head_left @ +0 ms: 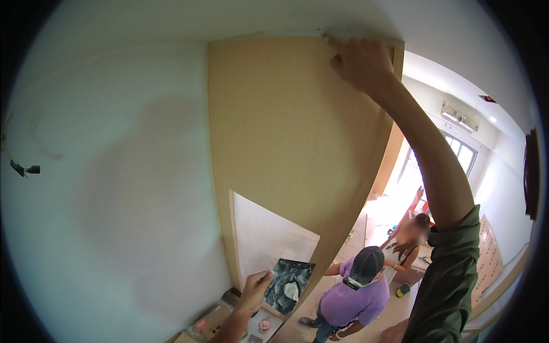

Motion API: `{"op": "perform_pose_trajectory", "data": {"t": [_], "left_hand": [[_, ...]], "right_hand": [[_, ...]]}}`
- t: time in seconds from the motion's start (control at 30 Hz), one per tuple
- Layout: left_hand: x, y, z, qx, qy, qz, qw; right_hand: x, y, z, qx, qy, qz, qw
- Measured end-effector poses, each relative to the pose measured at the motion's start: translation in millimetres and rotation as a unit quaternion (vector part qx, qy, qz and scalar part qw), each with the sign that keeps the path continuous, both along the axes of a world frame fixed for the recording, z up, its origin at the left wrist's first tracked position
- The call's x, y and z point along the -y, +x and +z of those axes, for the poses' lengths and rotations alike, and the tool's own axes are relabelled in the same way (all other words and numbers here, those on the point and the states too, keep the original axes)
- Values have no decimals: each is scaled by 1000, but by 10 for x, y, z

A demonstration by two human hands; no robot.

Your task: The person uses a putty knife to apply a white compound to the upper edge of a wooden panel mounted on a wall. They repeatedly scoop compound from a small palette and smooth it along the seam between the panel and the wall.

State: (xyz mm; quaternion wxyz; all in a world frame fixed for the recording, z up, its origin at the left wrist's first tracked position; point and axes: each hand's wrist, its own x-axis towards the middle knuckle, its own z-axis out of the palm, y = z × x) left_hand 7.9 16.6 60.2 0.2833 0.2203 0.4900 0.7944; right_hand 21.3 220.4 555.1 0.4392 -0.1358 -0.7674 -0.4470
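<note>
White paste (291, 291) sits near the right edge of a dark patterned card (277, 292), gripped at its left edge by the left hand (252, 291). Overhead, the right hand (365, 63) points its index finger at a wooden panel's (286, 120) top edge, other fingers curled; whether it holds anything cannot be told.

A pale wall (114, 114) filled the left; far right, a bright window (465, 155) stood below an air conditioner (460, 116).
</note>
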Motion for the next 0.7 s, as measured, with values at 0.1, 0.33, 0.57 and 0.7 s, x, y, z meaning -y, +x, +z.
{"op": "perform_pose_trajectory", "data": {"t": [0.1, 0.33, 0.57, 0.7], "left_hand": [[-10, 47, 59, 22, 10, 6, 1000], [-16, -69, -134, 11, 10, 2, 1000], [23, -35, 19, 2, 3, -13, 1000], [51, 12, 114, -19, -11, 3, 1000]], "right_hand": [[-103, -58, 13, 18, 23, 28, 999], [104, -18, 230, 65, -91, -20, 994], [-263, 22, 399, 102, -124, 92, 983], [-336, 94, 239, 65, -115, 122, 984]]}}
